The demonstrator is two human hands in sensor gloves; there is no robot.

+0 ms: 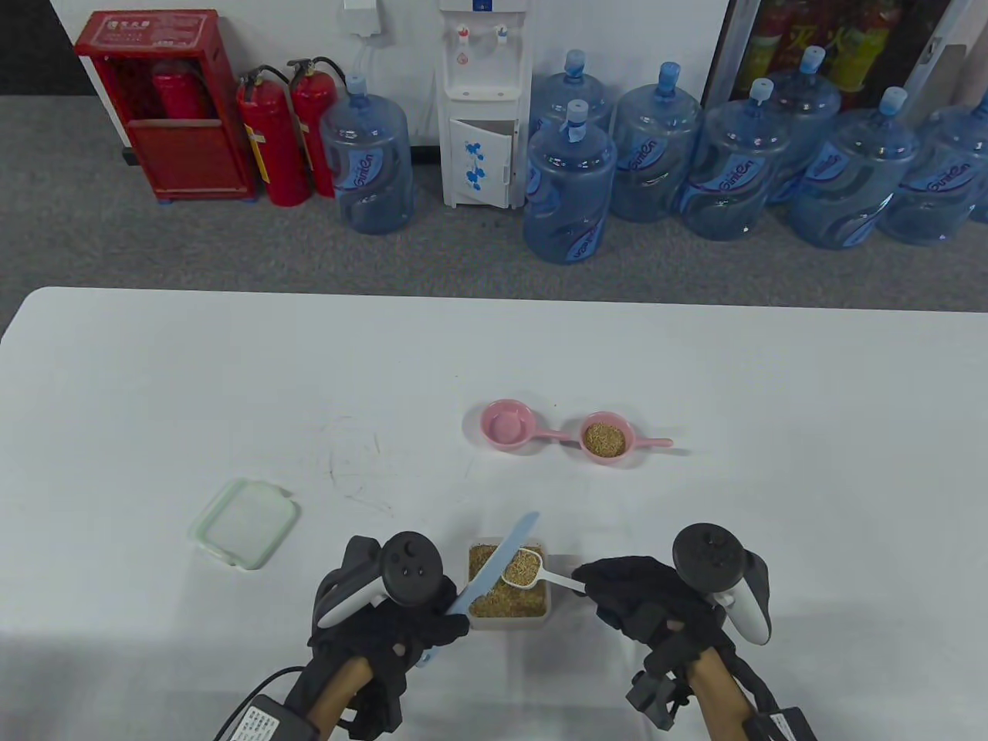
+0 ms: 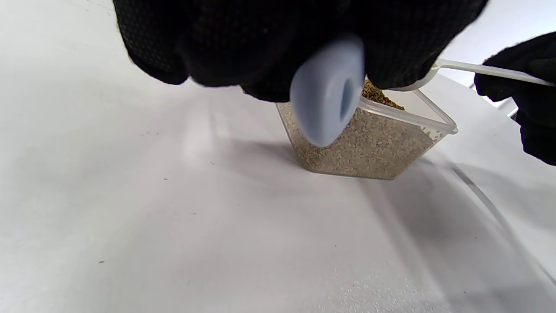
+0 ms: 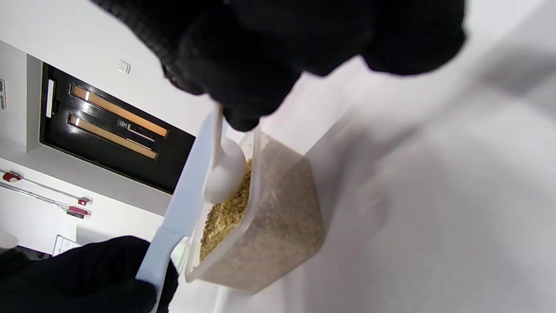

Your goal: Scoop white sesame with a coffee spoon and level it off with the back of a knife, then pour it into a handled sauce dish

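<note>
A clear square tub of sesame (image 1: 508, 587) (image 2: 365, 143) (image 3: 265, 226) stands at the table's near edge between my hands. My left hand (image 1: 401, 610) grips the handle of a light blue plastic knife (image 1: 498, 559) (image 2: 326, 104) (image 3: 182, 208), whose blade slants across the tub and lies against the spoon's bowl. My right hand (image 1: 641, 594) pinches the handle of a white coffee spoon (image 1: 529, 570) (image 3: 226, 174), its bowl full of sesame, held over the tub. Farther back sit two pink handled sauce dishes: the left one (image 1: 507, 424) has no sesame in it, the right one (image 1: 606, 440) holds sesame.
A clear lid with a green rim (image 1: 244, 522) lies left of my left hand. Beyond the table's far edge stand water bottles (image 1: 567, 185), a dispenser (image 1: 480, 108) and fire extinguishers (image 1: 274, 139).
</note>
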